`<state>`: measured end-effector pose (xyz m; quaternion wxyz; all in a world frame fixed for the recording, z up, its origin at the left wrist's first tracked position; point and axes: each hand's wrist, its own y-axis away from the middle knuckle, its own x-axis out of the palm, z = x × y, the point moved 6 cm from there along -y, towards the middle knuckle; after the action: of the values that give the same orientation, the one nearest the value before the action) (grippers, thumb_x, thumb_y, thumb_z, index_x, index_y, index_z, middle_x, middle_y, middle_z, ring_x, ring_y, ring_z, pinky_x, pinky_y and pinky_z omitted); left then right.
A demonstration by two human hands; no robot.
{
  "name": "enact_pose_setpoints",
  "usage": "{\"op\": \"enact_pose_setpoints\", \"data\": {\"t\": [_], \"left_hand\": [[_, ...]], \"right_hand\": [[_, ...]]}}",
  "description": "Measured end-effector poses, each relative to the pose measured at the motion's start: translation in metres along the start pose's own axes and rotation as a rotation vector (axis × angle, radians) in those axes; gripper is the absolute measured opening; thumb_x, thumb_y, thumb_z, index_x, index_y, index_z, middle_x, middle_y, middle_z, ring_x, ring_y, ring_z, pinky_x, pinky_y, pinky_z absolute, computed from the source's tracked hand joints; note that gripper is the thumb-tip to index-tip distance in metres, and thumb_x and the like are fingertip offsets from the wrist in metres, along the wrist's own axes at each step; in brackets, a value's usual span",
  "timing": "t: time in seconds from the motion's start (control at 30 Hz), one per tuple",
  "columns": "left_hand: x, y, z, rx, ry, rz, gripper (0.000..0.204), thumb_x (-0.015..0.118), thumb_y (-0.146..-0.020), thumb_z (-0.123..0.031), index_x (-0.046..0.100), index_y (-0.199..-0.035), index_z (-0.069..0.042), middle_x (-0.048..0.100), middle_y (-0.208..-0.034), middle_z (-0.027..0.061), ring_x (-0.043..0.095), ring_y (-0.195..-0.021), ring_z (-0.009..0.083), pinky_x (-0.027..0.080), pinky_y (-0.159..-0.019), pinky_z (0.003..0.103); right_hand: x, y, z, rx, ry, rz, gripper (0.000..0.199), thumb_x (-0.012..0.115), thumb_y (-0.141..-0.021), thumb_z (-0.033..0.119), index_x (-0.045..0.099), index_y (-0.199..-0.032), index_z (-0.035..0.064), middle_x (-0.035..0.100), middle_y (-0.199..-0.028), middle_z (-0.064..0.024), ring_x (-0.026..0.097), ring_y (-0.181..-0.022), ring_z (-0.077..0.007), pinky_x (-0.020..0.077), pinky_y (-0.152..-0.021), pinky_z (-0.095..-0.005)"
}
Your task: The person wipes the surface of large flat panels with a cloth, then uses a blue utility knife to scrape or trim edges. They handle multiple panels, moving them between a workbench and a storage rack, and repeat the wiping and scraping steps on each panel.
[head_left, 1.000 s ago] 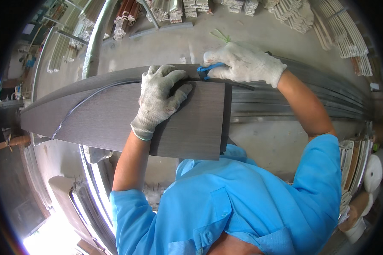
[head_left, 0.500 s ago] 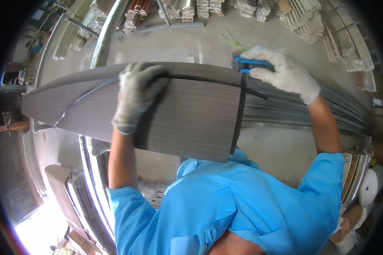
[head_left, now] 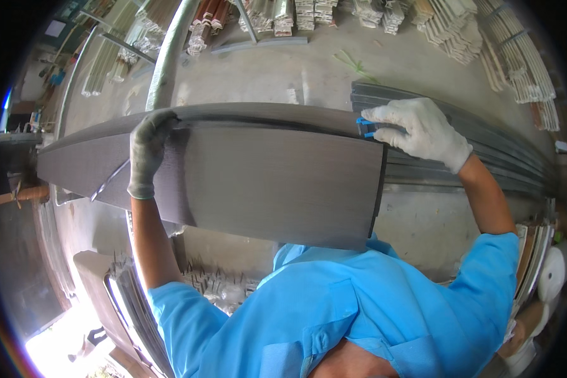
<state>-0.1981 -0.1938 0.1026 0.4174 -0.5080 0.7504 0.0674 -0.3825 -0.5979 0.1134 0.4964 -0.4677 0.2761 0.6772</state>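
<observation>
A long dark grey board (head_left: 283, 183) with a wood-grain face and a groove along its far side lies across in front of me. My left hand (head_left: 148, 151), in a whitish glove with a shadowed back, lies over the board's left part. Its fingers are closed at the groove, where a thin strip (head_left: 110, 179) passes under the hand and trails down to the left. At the groove's right end, my gloved right hand (head_left: 419, 132) grips a small blue and black hand tool (head_left: 364, 128). Its working end is mostly hidden, so its exact kind is unclear.
A stack of long grey profiles (head_left: 485, 151) extends right, behind the board. Bundles of pale profiles (head_left: 438, 28) lie on the floor at the back. A metal post (head_left: 171, 60) rises behind the board's left half. White rolls (head_left: 553, 274) stand at the right.
My left hand has slid left along the groove. The board has shifted right. The right hand's tool has come down to the groove's end, and the dark strip end no longer shows past the board.
</observation>
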Motion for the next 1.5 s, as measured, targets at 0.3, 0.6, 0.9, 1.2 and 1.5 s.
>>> {"op": "enact_pose_setpoints", "data": {"t": [0.3, 0.6, 0.9, 1.2, 1.5], "left_hand": [[0.016, -0.005, 0.011, -0.036, 0.005, 0.020, 0.009, 0.071, -0.081, -0.008, 0.069, -0.086, 0.000, 0.064, -0.079, 0.0099, 0.064, -0.073, 0.0226, 0.052, -0.071, 0.033], [0.015, -0.006, 0.018, -0.040, 0.032, 0.012, 0.009, 0.073, -0.081, -0.008, 0.068, -0.085, -0.001, 0.059, -0.074, 0.0088, 0.058, -0.065, 0.0200, 0.049, -0.065, 0.034], [0.013, -0.006, 0.014, 0.005, 0.007, -0.037, 0.007, 0.074, -0.083, -0.008, 0.070, -0.085, -0.002, 0.063, -0.076, 0.0088, 0.062, -0.066, 0.0214, 0.049, -0.065, 0.034], [0.013, -0.008, 0.014, -0.065, -0.136, 0.013, 0.011, 0.069, -0.085, -0.019, 0.073, -0.087, -0.008, 0.069, -0.082, 0.0094, 0.068, -0.080, 0.0284, 0.053, -0.078, 0.039], [-0.127, 0.004, 0.140, -0.082, 0.004, 0.370, 0.018, 0.069, -0.090, -0.001, 0.074, -0.107, 0.001, 0.077, -0.093, 0.0104, 0.071, -0.083, 0.0152, 0.057, -0.079, 0.031]], "right_hand": [[0.010, -0.053, 0.029, -0.128, 0.076, 0.055, 0.027, 0.078, -0.085, 0.030, 0.076, -0.107, 0.0138, 0.074, -0.083, -0.0058, 0.071, -0.073, -0.0243, 0.0546, -0.064, -0.0370], [0.072, -0.182, 0.084, -0.329, 0.052, 0.086, 0.021, 0.066, -0.096, 0.032, 0.074, -0.105, 0.0153, 0.073, -0.078, -0.0051, 0.070, -0.067, -0.0208, 0.0557, -0.061, -0.0385], [0.033, -0.110, 0.048, -0.254, 0.000, 0.085, 0.025, 0.068, -0.094, 0.033, 0.075, -0.107, 0.0122, 0.073, -0.083, -0.0115, 0.072, -0.072, -0.0259, 0.0567, -0.068, -0.0409], [0.072, -0.186, 0.092, -0.271, -0.033, 0.055, 0.024, 0.070, -0.092, 0.034, 0.075, -0.108, 0.0151, 0.075, -0.086, -0.0114, 0.072, -0.078, -0.0291, 0.0544, -0.072, -0.0427], [0.075, -0.188, 0.096, -0.003, 0.014, 0.025, 0.034, 0.075, -0.089, 0.035, 0.072, -0.116, 0.0141, 0.076, -0.092, -0.0126, 0.072, -0.083, -0.0318, 0.0544, -0.077, -0.0434]]}}
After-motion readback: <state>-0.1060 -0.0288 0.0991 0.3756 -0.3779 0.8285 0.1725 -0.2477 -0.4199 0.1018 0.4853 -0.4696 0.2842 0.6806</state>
